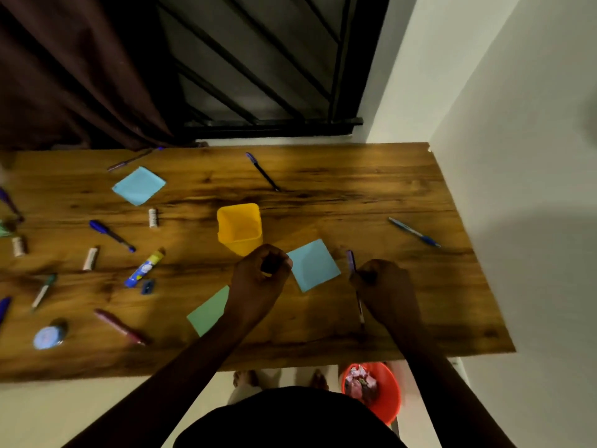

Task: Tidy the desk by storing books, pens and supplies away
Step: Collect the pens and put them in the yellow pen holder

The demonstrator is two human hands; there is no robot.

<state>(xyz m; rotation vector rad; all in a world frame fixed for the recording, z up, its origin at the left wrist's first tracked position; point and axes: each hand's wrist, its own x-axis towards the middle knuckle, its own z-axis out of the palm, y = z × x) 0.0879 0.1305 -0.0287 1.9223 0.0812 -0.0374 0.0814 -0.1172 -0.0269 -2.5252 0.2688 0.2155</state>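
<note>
1. A purple pen [355, 286] stands nearly vertical in the frame at lower centre-right, its long axis running from a purple end near the top, just right of a blue paper square [315, 265], down to a tip pointing toward the near edge of the wooden desk [371, 195].
2. The right hand [386, 287] is curled over the pen's middle, fingers clenched around it; the purple end shows above the knuckles and the lower shaft shows below the hand, close to the desk surface.
3. The left hand [260, 276] is bent into a loose fist at centre frame, just below the yellow cup [239, 228]. Something dark sits between its fingers, but I cannot tell what it is or whether it is gripped.
4. The yellow cup stands upright at centre, its opening facing the camera; its inside looks bare yellow.
5. An orange bucket [389, 392] sits on the floor at the lower right, below the desk edge, holding crumpled pinkish scraps.
6. Other pens lie scattered: a dark one [263, 172] at upper centre running diagonally, a blue one [414, 232] at right, slanted down-right.
7. A glue stick [145, 269] lies diagonally at left, beside a small blue sharpener [147, 286].
</note>
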